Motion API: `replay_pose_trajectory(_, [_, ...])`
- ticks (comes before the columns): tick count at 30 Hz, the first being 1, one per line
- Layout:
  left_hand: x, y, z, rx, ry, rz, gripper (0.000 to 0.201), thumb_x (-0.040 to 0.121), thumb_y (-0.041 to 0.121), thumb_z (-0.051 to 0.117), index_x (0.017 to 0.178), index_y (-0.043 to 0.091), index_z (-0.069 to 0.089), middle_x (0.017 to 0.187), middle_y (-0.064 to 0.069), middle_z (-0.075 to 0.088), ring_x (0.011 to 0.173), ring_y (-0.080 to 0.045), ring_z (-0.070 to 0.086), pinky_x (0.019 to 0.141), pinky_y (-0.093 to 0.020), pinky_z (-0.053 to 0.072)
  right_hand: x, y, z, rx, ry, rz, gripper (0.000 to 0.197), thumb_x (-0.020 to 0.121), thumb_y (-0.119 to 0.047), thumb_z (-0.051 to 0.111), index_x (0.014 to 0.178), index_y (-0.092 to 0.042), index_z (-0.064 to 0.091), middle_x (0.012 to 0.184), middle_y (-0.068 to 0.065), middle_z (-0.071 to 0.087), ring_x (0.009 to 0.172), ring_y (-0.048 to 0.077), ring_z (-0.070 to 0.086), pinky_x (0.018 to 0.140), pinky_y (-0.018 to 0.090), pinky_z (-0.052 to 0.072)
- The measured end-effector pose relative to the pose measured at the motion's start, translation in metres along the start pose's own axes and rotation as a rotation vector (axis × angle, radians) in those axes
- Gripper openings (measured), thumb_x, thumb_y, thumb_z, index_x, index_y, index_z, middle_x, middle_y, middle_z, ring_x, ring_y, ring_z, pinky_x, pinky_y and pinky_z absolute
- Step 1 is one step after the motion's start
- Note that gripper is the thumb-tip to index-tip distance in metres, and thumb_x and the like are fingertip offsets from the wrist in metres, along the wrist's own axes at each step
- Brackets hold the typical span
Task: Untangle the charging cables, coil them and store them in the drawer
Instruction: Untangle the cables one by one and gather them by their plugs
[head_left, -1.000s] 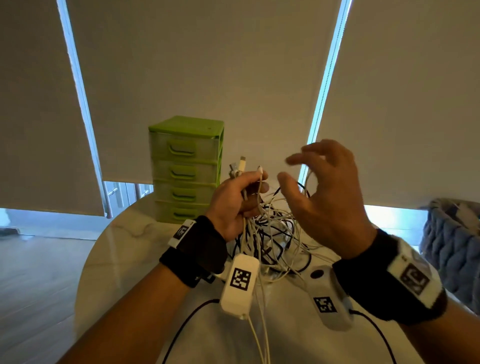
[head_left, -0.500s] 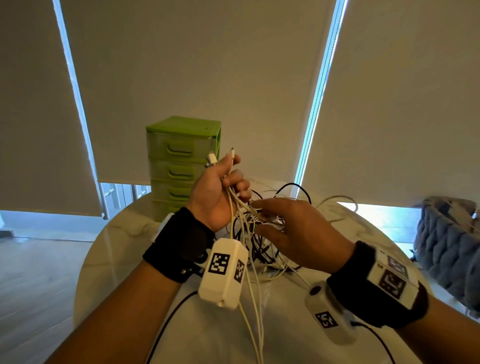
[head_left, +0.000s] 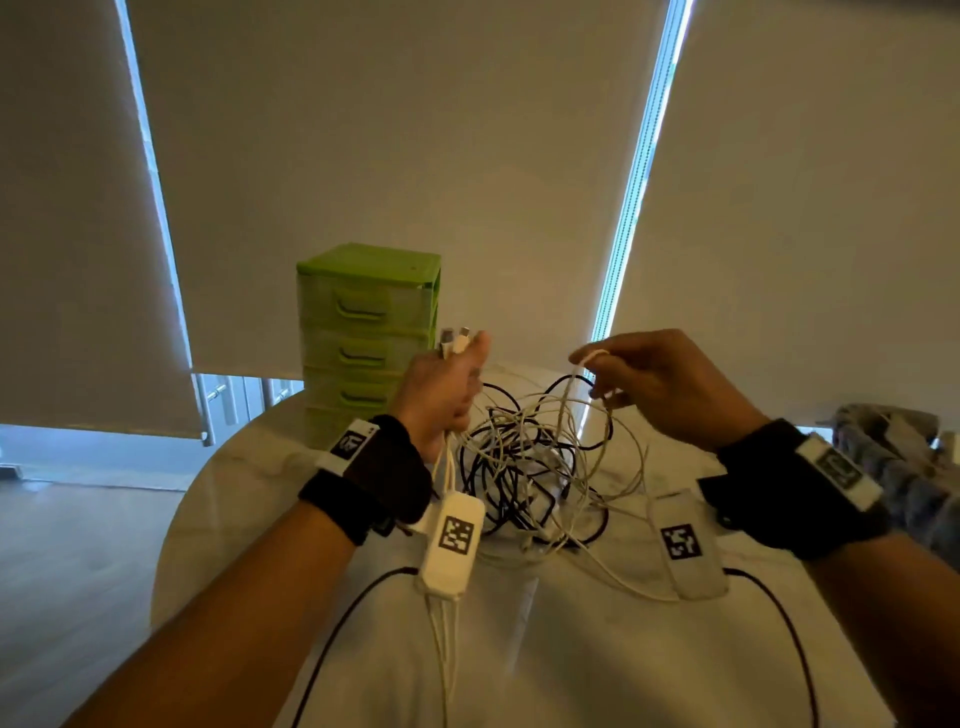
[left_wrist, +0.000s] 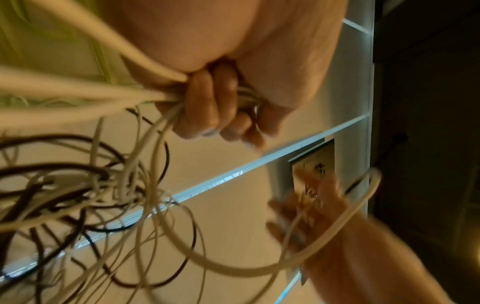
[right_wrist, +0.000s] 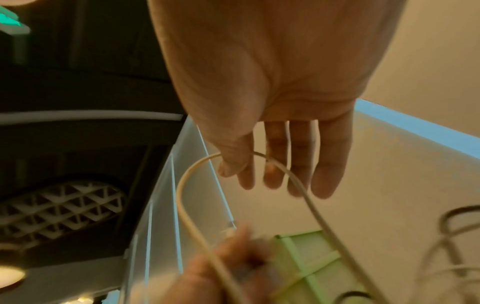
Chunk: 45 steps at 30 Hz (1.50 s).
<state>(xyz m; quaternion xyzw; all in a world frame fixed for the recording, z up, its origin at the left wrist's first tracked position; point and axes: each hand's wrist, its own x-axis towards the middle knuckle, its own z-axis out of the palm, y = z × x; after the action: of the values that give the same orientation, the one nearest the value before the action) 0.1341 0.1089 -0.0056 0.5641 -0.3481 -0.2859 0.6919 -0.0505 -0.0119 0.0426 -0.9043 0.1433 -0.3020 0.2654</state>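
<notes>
Early stage by my read: the knot of thin white and black rubbery charging cables (head_left: 530, 462) sits mid-table, lifted partly, nothing coiled or stored. Left hand (head_left: 441, 395) clenches a bundle of white leads, metal-tipped plugs (head_left: 456, 340) poking up; right hand (head_left: 660, 384) pinches one smooth white cable loop (right_wrist: 207, 205) between thumb and fingers. Green translucent plastic four-drawer unit (head_left: 363, 343), all drawers closed, stands behind on the round pale marble-look table (head_left: 597, 649)

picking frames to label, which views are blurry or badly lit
Head view: backlit through the blind gaps, dim but sharp, tangled cables readable. Left wrist view: right hand motion-smeared, near cables soft. Right wrist view: left hand blurred, right fingers fairly clear.
</notes>
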Motion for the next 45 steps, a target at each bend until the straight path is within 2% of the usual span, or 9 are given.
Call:
replay_pose_trajectory(5, [-0.017, -0.001, 0.029, 0.341, -0.354, -0.027, 0.023, 0.092, 0.012, 0.062, 0.114, 0.014, 0.067, 0.047, 0.017, 0.053, 0.037, 0.002, 0.043, 0.038, -0.012, 0.033, 0.022, -0.051, 0.012, 0.131, 0.135, -0.148, 0.023, 0.095, -0.025, 0.057, 0.112, -0.019, 0.07, 0.082, -0.023, 0.067, 0.068, -0.009, 0.06, 0.061, 0.008, 0.047])
replay_pose_trajectory(13, [-0.014, 0.01, -0.016, 0.243, -0.472, -0.049, 0.023, 0.095, 0.009, 0.054, 0.094, 0.024, 0.072, 0.067, 0.001, 0.056, 0.044, -0.006, 0.027, 0.039, -0.018, 0.024, 0.028, -0.048, 0.022, 0.532, 0.304, -0.058, 0.015, 0.092, -0.023, 0.06, 0.094, -0.015, 0.073, 0.096, 0.022, 0.065, 0.073, 0.017, 0.064, 0.067, 0.027, 0.056])
replay_pose_trajectory(17, [-0.022, 0.004, -0.021, 0.44, -0.479, -0.018, 0.015, 0.093, 0.009, 0.059, 0.099, 0.015, 0.071, 0.062, 0.005, 0.059, 0.047, -0.009, 0.031, 0.041, -0.02, 0.026, 0.036, -0.046, 0.035, 0.551, 0.259, -0.054, 0.016, 0.093, -0.019, 0.06, 0.107, -0.016, 0.068, 0.093, 0.003, 0.067, 0.082, 0.016, 0.068, 0.075, 0.03, 0.058])
replay_pose_trajectory(22, [-0.02, 0.023, -0.049, -0.088, -0.351, 0.041, 0.017, 0.086, 0.018, 0.062, 0.072, 0.02, 0.072, 0.06, 0.002, 0.056, 0.036, -0.001, 0.026, 0.036, -0.013, 0.018, 0.033, -0.02, 0.057, 0.384, -0.254, 0.057, 0.062, 0.081, -0.018, 0.058, 0.139, -0.032, 0.041, 0.127, -0.005, 0.053, 0.11, 0.015, 0.059, 0.087, 0.03, 0.053])
replay_pose_trajectory(25, [-0.024, 0.043, -0.064, -0.192, -0.361, 0.155, 0.006, 0.077, 0.023, 0.074, 0.072, 0.022, 0.074, 0.06, 0.003, 0.059, 0.034, 0.001, 0.028, 0.036, -0.013, 0.018, 0.024, -0.005, 0.08, -0.006, -0.484, -0.086, 0.046, 0.088, -0.012, 0.058, 0.129, -0.033, 0.054, 0.12, -0.008, 0.059, 0.11, 0.008, 0.056, 0.092, 0.027, 0.05])
replay_pose_trajectory(28, [-0.027, 0.056, -0.077, -0.257, -0.368, 0.222, 0.021, 0.064, 0.036, 0.083, 0.077, 0.023, 0.074, 0.064, 0.004, 0.06, 0.036, 0.002, 0.03, 0.036, -0.013, 0.021, 0.03, 0.001, 0.08, -0.101, -0.236, -0.134, 0.018, 0.094, -0.02, 0.059, 0.107, -0.024, 0.07, 0.104, -0.002, 0.06, 0.093, 0.009, 0.059, 0.085, 0.027, 0.05])
replay_pose_trajectory(33, [-0.014, 0.058, -0.076, -0.174, -0.123, 0.189, 0.02, 0.09, 0.016, 0.054, 0.105, 0.021, 0.066, 0.069, 0.0, 0.056, 0.036, -0.001, 0.024, 0.035, -0.014, 0.017, 0.051, -0.008, 0.054, 0.041, 0.117, -0.049, 0.019, 0.094, -0.022, 0.058, 0.105, -0.015, 0.072, 0.092, -0.005, 0.059, 0.077, 0.003, 0.057, 0.071, 0.013, 0.049])
replay_pose_trajectory(41, [0.005, 0.023, -0.018, 0.356, -0.206, 0.082, 0.024, 0.094, 0.014, 0.06, 0.113, 0.025, 0.067, 0.07, 0.002, 0.064, 0.045, -0.005, 0.04, 0.04, -0.018, 0.027, 0.064, -0.058, 0.029, 0.436, 0.177, -0.136, 0.014, 0.095, -0.011, 0.056, 0.096, -0.009, 0.071, 0.083, 0.012, 0.065, 0.07, 0.019, 0.066, 0.07, 0.026, 0.058])
replay_pose_trajectory(45, [0.014, 0.015, -0.002, 0.493, -0.171, 0.182, 0.014, 0.093, 0.003, 0.057, 0.096, 0.0, 0.071, 0.079, 0.004, 0.067, 0.062, 0.003, 0.059, 0.058, -0.013, 0.045, 0.057, -0.058, 0.027, 0.592, 0.18, -0.21, 0.015, 0.096, -0.014, 0.055, 0.103, -0.012, 0.068, 0.089, 0.008, 0.066, 0.077, 0.021, 0.067, 0.069, 0.026, 0.056])
